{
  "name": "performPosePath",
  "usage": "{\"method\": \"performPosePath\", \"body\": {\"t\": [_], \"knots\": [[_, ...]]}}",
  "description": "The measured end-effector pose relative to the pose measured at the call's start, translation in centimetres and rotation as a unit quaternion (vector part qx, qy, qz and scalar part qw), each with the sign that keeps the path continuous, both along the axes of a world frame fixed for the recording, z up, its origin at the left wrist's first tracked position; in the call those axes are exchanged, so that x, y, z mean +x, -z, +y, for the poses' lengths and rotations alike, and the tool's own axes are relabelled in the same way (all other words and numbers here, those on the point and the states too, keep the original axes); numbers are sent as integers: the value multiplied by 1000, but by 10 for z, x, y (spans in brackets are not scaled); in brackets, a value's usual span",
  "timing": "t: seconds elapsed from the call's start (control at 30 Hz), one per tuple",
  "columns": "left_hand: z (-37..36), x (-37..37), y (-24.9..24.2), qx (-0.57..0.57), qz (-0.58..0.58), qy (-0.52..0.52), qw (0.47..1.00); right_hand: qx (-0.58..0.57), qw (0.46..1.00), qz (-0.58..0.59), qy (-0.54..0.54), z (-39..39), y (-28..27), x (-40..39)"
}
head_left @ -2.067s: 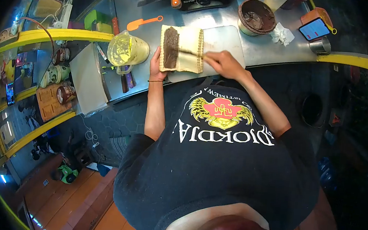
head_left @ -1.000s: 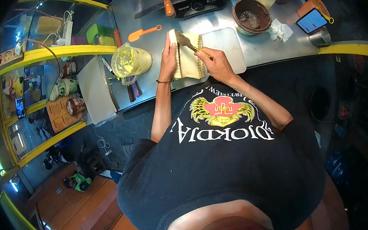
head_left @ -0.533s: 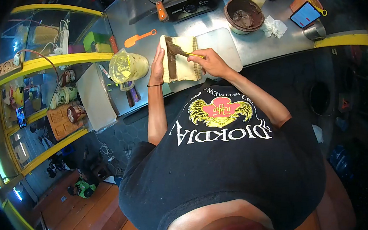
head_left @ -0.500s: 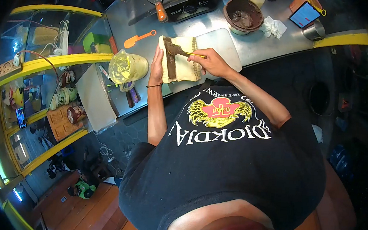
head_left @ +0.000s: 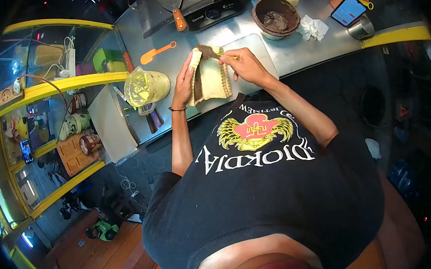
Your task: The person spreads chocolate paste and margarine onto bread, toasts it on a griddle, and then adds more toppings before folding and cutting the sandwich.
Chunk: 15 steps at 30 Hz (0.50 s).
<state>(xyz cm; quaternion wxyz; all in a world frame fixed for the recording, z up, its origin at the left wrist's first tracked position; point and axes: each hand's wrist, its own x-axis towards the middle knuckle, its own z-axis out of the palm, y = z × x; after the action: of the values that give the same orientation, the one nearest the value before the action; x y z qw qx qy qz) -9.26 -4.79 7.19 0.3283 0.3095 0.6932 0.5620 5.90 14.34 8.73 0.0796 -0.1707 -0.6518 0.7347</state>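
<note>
1. At the middle of the stainless steel desk (head_left: 303, 45), head view: a pale rectangular slab of bread (head_left: 212, 78) with ridged edges lies on a white cutting board (head_left: 260, 47), a dark chocolate strip along its left part.
2. Left hand (head_left: 183, 79): fingers extended, pressed flat against the left edge of the bread, which is lifted and curled up there. Hand open, gripping nothing.
3. Right hand (head_left: 243, 66): closed around the thin yellow handle of a chocolate-smeared spreading knife (head_left: 213, 53); the blade rests on the far edge of the bread.
4. Left of the bread, just beside the left hand: a clear plastic jug of yellow spread (head_left: 146, 86), near the desk's front edge.
5. Beyond the jug: an orange plastic spatula (head_left: 157, 52), lying flat on the desk.
6. Far side of the desk: a round tub of brown chocolate spread (head_left: 276, 17), a crumpled white tissue (head_left: 312, 28) just to its right.
7. Far right corner: a smartphone with a lit screen (head_left: 348, 9), near a small metal cup (head_left: 361, 28).
8. Behind the board: a black countertop stove (head_left: 210, 10), a metal scraper with orange handle (head_left: 175, 11) resting beside it.
</note>
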Motion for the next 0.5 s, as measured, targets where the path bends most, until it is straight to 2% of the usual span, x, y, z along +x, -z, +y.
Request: {"method": "performPosePath", "body": {"t": [0.1,0.17,0.2,0.23,0.3,0.33,0.43,0.5], "knots": [[-12,-15,20,-10,-31,-3,999,-47,997,39,46,13,-13,13],[-21,-27,51,87,-194,-117,970,-51,997,22,47,33,-5,27],[-19,-23,47,124,-265,-129,948,4,996,23,85,44,-12,36],[-26,-25,54,125,-266,-127,947,60,990,24,124,56,-19,47],[-41,-32,76,199,-437,-68,874,142,964,-18,222,79,-32,73],[-43,-30,81,198,-465,-82,859,158,956,-20,245,93,-31,87],[-47,-21,89,215,-450,-110,860,211,932,-63,287,130,-36,115],[-47,-20,85,204,-456,-113,859,265,923,-109,255,148,-30,122]]}}
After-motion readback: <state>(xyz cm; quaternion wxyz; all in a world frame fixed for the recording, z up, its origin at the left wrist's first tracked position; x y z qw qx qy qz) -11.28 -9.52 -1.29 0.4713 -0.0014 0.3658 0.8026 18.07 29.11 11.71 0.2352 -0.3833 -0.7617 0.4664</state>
